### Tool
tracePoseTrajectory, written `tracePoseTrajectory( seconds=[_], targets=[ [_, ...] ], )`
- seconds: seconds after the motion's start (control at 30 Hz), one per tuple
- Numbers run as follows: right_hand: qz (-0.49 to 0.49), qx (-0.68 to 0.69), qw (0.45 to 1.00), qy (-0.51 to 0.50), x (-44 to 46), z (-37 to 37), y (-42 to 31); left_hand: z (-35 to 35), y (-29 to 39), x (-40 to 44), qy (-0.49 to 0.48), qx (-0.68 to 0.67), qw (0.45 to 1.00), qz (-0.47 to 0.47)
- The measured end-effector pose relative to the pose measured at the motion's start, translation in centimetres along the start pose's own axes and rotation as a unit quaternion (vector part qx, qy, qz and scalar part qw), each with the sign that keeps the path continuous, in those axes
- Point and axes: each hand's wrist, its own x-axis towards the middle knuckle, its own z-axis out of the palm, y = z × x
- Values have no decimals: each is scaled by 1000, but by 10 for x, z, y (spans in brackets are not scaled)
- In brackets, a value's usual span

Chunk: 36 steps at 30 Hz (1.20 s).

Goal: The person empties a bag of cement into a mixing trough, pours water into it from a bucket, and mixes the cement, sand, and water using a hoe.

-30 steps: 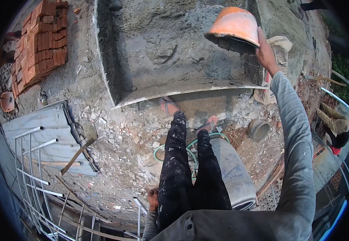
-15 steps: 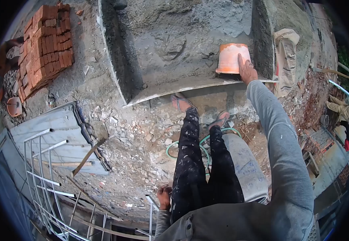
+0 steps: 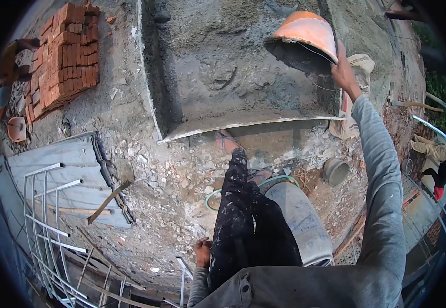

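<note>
Rubble-strewn ground [image 3: 166, 195] spreads around a wide, low-walled trough [image 3: 156, 87], whose floor is coated with lumpy grey material [image 3: 217, 74]. Over the trough's right part, near its right wall, an orange bucket [image 3: 307, 31] is tipped on its side, its open mouth turned down and toward the person; the inside is dark, and how much it contains cannot be told. The right hand [image 3: 344, 76] grips this bucket at the right edge of its rim, with the arm stretched forward. The left hand [image 3: 202, 252] hangs beside the thigh with curled fingers; whether it holds anything cannot be told.

Just outside the trough's right wall lies a pale sack [image 3: 361, 77]. Nearer the person are a grey bucket [image 3: 335, 172], a large drum [image 3: 300, 220] lying beside the legs, and a green hose [image 3: 211, 201]. To the left, a hoe [image 3: 107, 203] lies by corrugated sheets [image 3: 58, 164], next to a white metal frame [image 3: 43, 215]. Farther off stands a brick stack [image 3: 69, 66]. 2 other people are partly visible, 1 at each side.
</note>
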Motion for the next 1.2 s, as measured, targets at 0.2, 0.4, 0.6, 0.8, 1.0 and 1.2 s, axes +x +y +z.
tracePoseTrajectory(
  seconds=[0.2, 0.4, 0.6, 0.8, 1.0, 1.2],
  targets=[
    [-2, -246, 968, 56, -38, 39, -38, -7, 25, 11, 0, 15, 999, -37],
    [29, -427, 820, -380, -137, 129, 5, -14, 62, 3, 50, 28, 998, -24],
    [190, -232, 917, -263, -89, 68, -15, -26, 62, 6, 55, 21, 998, -32],
    [183, 58, 980, -50, -132, 92, 94, -18, 78, 10, 5, 59, 998, 10],
    [539, 549, 638, 13, -194, -46, -26, -29, 159, -6, -9, 152, 981, 119],
    [508, 715, 444, 183, -332, -103, -65, 24, 282, -64, 2, 514, 755, 407]
  ],
)
